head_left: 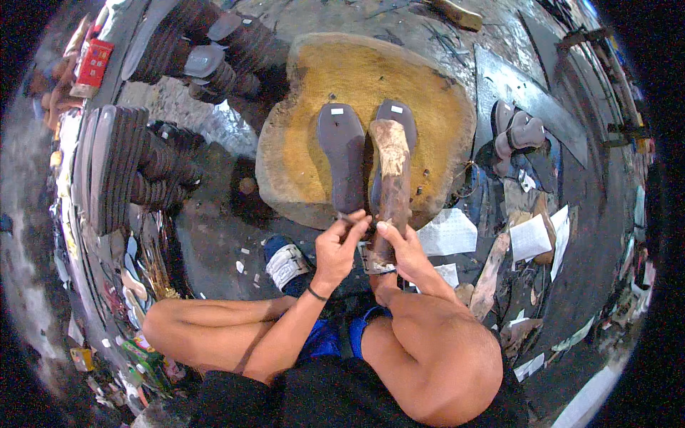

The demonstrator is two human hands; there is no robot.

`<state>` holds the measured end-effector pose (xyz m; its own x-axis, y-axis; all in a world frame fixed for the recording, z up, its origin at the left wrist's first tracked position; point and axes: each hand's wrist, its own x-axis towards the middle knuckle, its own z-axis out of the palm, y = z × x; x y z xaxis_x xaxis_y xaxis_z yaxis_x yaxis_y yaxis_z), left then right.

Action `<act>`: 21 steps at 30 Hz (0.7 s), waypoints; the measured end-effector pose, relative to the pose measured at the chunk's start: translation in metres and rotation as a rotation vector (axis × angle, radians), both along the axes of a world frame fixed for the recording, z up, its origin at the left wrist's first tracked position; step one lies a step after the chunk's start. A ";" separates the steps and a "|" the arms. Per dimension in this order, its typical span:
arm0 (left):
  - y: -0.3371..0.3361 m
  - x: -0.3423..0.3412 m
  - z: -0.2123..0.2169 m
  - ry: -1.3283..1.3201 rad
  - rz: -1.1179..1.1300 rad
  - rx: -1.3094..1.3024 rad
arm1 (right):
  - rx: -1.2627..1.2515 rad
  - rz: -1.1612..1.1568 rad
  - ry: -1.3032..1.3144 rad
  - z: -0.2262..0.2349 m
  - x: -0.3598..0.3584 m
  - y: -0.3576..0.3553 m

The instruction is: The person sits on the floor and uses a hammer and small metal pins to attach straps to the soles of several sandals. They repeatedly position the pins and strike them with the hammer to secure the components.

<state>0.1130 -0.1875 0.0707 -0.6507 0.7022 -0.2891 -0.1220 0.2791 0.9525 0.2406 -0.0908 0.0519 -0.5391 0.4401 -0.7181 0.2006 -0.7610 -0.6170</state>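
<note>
Clearly, the person sits on the floor with bent legs and works in front of a big worn wooden block (314, 100) with a yellowish top. On this block lie 2 dark grey shoe soles: the left sole (343, 153) lies flat with its heel end toward the person, and the right sole (399, 114) is mostly hidden under a long brown wooden tool (393, 178) that lies over it. The left hand (337, 250) is closed in a pinch, and its fingers hold the near end of the left sole at the edge of the block. The right hand (403, 250) is curled around the lower part of the wooden tool, with the thumb on its side; a metal band sits on the tool just below this hand. The 2 hands are just beside each other. On the person's left stands a tall stack of dark soles (114, 167), and more stacks (207, 53) stand farther back. White paper sheets (448, 232) lie on the floor to the right of the block, and a pair of sandals (517, 132) lies farther to the right. A blue roll with a white band (285, 264) lies near the left wrist.
</note>
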 end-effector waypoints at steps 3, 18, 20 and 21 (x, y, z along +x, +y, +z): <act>0.009 -0.037 -0.018 -0.306 0.306 0.140 | 0.047 0.005 -0.077 0.009 0.008 0.006; 0.036 -0.088 -0.058 -0.052 0.166 0.065 | 0.358 0.131 -0.143 0.063 0.005 0.018; 0.038 -0.086 -0.060 -0.030 0.181 0.093 | 0.478 0.170 -0.126 0.083 -0.004 0.030; 0.038 -0.087 -0.060 0.039 0.164 0.076 | 0.539 0.190 -0.108 0.099 -0.011 0.037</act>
<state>0.0264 -0.1491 0.0111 -0.7678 0.6047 -0.2117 -0.1229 0.1852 0.9750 0.2296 -0.0536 0.1509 -0.5804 0.6615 -0.4749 0.3864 -0.2896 -0.8757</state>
